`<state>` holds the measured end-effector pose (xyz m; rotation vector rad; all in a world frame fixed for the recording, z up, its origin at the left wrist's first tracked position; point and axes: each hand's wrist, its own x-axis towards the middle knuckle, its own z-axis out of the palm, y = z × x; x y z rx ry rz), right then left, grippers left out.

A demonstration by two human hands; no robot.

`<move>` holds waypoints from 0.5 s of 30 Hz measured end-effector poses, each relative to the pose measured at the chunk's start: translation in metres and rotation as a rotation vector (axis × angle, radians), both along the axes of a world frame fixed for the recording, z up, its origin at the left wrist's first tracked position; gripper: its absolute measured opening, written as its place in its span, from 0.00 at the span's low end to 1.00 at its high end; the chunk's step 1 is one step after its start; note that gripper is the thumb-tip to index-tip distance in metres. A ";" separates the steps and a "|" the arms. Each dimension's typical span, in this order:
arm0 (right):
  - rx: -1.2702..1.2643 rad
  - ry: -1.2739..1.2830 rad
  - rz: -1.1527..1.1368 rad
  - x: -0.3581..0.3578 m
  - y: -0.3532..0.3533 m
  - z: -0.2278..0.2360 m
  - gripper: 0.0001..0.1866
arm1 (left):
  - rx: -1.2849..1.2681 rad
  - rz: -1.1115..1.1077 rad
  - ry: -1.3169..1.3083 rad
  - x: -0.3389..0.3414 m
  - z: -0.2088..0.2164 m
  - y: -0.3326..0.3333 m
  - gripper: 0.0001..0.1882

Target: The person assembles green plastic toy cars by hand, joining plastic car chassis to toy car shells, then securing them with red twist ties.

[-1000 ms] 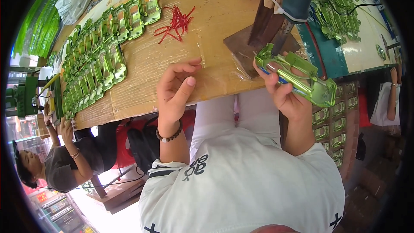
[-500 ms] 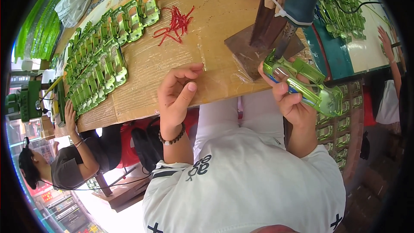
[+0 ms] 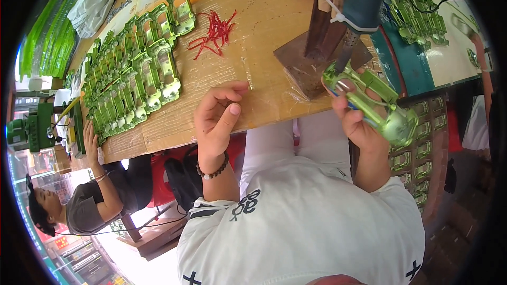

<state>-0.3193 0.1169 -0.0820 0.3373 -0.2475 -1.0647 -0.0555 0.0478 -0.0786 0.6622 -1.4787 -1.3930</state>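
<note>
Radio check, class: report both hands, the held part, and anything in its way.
Left hand empty, loosely curled. Right hand gripping shiny green openwork frame. Metal nozzle of dark teal cylindrical tool at frame's upper-left end; contact unclear.

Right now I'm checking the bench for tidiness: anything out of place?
The red strips lie in a loose, tangled heap on the table, untidy beside the neat rows of green parts. The green piece in the right hand is too blurred to judge for damage.
</note>
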 end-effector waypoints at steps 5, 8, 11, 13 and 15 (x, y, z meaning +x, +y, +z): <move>-0.216 0.151 -0.085 0.002 -0.002 -0.017 0.26 | -0.015 0.011 -0.015 -0.002 0.002 0.001 0.07; 0.025 0.471 -0.155 0.010 -0.005 0.010 0.22 | -0.019 0.021 -0.029 -0.002 0.001 0.001 0.06; -0.287 0.164 -0.114 0.000 -0.010 -0.011 0.25 | -0.026 0.014 -0.033 -0.001 0.002 0.000 0.07; -0.295 0.191 -0.165 0.002 -0.007 -0.007 0.24 | -0.028 0.015 -0.035 -0.001 0.001 0.000 0.07; -0.303 0.219 -0.214 0.002 -0.004 -0.003 0.23 | -0.030 0.019 -0.036 -0.001 0.001 0.000 0.07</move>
